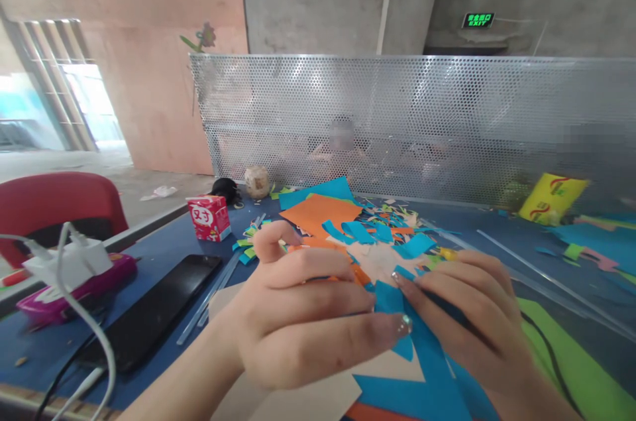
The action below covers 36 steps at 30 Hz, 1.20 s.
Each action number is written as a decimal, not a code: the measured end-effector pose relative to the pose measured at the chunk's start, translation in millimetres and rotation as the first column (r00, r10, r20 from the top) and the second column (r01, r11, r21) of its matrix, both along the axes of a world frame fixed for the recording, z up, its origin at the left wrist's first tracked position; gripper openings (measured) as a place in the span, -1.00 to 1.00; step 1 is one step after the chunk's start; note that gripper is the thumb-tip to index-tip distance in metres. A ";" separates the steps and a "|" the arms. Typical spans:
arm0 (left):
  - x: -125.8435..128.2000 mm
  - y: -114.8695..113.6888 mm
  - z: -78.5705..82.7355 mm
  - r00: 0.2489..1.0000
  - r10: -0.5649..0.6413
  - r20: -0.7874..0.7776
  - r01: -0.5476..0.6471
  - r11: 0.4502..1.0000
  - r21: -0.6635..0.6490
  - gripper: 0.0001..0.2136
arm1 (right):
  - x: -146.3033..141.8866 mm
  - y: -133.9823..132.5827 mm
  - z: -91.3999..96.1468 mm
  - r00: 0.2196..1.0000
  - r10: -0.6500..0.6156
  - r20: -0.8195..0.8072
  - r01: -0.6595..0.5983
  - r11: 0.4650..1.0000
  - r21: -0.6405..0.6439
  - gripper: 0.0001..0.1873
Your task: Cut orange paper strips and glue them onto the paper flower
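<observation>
My left hand [303,315] and my right hand [477,315] meet close to the camera over a blue paper piece [422,355]. Both pinch it between thumb and fingers, the left from the left side, the right from the right. Under it lies a beige sheet [308,401]. Just beyond my fingers sits a pile of blue, orange and green paper scraps [382,235] and a larger orange sheet [318,212].
A black phone [154,311] lies left of my hands, with a white charger [69,262], cable and pink case beyond it. A red-and-white carton [209,217] stands further back. A perforated metal screen [447,116] borders the table; a person sits behind it. A yellow bag [551,199] lies at right.
</observation>
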<state>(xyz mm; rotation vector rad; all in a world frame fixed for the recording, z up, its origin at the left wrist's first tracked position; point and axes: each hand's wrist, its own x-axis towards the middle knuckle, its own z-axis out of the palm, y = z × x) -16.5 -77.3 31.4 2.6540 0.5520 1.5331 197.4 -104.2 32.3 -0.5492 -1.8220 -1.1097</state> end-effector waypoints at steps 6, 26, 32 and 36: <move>5.1 -0.2 5.5 0.999 0.043 0.005 -0.041 0.899 0.436 -0.72 | 3.4 4.1 -3.6 0.999 -0.005 0.043 0.005 1.000 0.006 -0.90; 16.8 7.2 6.0 0.977 0.093 -0.194 -0.013 0.926 0.378 -0.46 | 24.1 26.0 -13.4 0.979 -0.185 -0.082 0.190 0.980 0.060 -0.85; 14.7 8.4 13.2 0.992 0.015 -0.124 0.013 0.975 0.222 -0.37 | 29.9 33.6 -16.4 0.966 -0.196 -0.167 0.203 0.979 0.026 -0.83; 14.8 15.7 12.8 0.998 0.065 -0.011 -0.059 0.956 0.286 -0.41 | 26.7 31.8 -17.0 0.975 -0.187 -0.119 0.195 0.979 0.057 -0.83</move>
